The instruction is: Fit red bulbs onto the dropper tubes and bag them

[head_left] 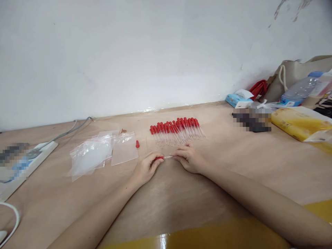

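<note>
My left hand (pixel 148 166) pinches a red rubber bulb (pixel 159 158) between thumb and fingers. From the bulb a thin clear dropper tube (pixel 168 157) runs sideways to my right hand (pixel 190 159), whose fingertips are closed on its other end. Bulb and tube meet in line; how deep the tube sits inside cannot be seen. Just beyond my hands lies a row of several red-bulbed droppers (pixel 178 128), bulbs toward the wall. One loose red bulb (pixel 137 144) rests left of the row, with a single thin clear tube (pixel 146 142) close by.
Clear zip bags (pixel 90 155) lie at the left, with another flat bag (pixel 125 148) beside them. A power strip (pixel 38 162) and its grey cable (pixel 67 133) are farther left. At the right are a tissue pack (pixel 238 100), a yellow package (pixel 301 122) and a plastic bottle (pixel 301 90).
</note>
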Demonstrator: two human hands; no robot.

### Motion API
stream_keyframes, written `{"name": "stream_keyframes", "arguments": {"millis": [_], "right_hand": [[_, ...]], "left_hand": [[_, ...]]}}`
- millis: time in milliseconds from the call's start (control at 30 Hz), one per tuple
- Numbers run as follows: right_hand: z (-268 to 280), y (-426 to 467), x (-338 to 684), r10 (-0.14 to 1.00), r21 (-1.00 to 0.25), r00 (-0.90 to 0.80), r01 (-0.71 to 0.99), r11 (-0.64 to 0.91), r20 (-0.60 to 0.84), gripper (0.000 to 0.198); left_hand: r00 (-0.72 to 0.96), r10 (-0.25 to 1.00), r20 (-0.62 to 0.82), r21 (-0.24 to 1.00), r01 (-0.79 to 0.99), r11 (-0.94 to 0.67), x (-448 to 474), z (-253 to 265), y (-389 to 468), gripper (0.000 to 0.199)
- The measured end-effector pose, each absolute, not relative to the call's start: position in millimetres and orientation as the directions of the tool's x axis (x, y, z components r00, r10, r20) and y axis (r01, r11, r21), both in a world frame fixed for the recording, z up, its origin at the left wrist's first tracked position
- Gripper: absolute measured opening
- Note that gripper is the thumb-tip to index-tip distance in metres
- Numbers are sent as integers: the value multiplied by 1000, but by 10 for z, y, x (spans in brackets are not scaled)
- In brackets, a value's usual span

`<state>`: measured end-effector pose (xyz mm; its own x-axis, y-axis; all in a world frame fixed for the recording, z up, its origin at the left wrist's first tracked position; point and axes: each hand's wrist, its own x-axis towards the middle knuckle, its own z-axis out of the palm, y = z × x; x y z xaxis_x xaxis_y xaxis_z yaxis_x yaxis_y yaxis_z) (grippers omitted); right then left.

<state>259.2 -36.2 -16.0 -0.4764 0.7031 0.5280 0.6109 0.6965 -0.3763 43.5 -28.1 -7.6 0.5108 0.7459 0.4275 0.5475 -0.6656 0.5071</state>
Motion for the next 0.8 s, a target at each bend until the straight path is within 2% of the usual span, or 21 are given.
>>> {"name": "stream_keyframes", "arguments": {"millis": [100, 333, 600, 800], "right_hand": [[-158, -354, 2600, 698, -363, -474, 618, 698, 536, 22], [-110, -413, 2550, 682, -221, -503, 695, 684, 531, 22], [-119, -494, 2426, 781, -377, -445, 698, 609, 438, 20], [14, -482, 2399, 789, -389, -475, 692, 609, 390, 21]], "left_hand": [[525, 749, 403, 520, 542, -660, 432, -95, -291, 16], [556, 740, 379, 530, 524, -666, 447, -87, -308, 19], [596, 698, 396, 497, 500, -709, 440, -80, -341, 18], [619, 636, 460, 423, 477, -770, 414, -40, -285, 17]]}}
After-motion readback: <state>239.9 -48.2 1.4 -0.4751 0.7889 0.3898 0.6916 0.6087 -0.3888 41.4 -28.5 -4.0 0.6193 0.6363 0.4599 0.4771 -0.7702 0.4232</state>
